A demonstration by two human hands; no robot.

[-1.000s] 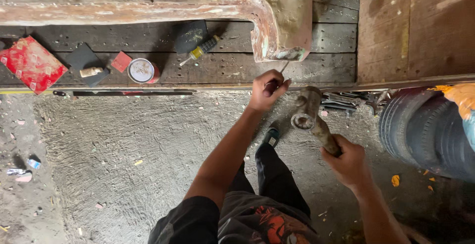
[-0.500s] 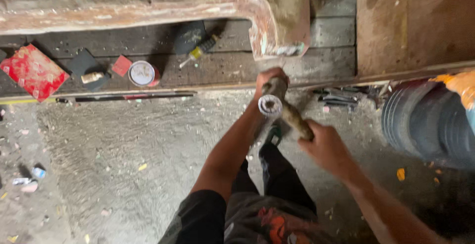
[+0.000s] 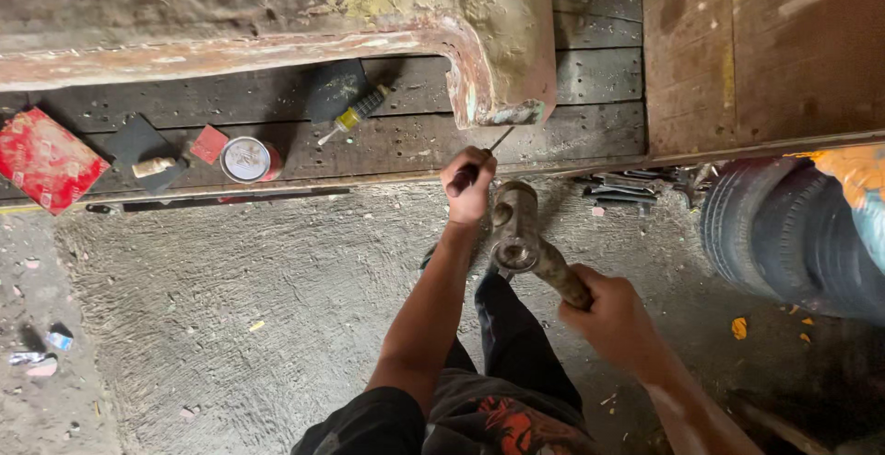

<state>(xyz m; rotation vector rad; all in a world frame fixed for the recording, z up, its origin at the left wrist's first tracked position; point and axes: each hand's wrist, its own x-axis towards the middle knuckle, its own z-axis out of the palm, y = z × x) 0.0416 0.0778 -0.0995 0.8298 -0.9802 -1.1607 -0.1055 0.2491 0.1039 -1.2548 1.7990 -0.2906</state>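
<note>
Two hands at work, head view only. Left hand (image 3: pixel 468 186): grip closed round a thin dark-handled metal chisel (image 3: pixel 486 156), its tip set against the rusted, paint-flaked curved metal panel edge (image 3: pixel 502 109). Right hand (image 3: pixel 616 315): grip closed on the handle of a heavy, worn steel hammer (image 3: pixel 516 229), head raised just beside the left fist. Judgement: keep the chisel steady at its angle, strike squarely on its end, knuckles clear. Nearby on the dark plank floor (image 3: pixel 590 128): yellow-handled screwdriver (image 3: pixel 358 110), round tin (image 3: pixel 247 159).

red flat square packet (image 3: pixel 46 160) far left on planks | round red tin, silver lid (image 3: pixel 249 159) mid-left
</note>
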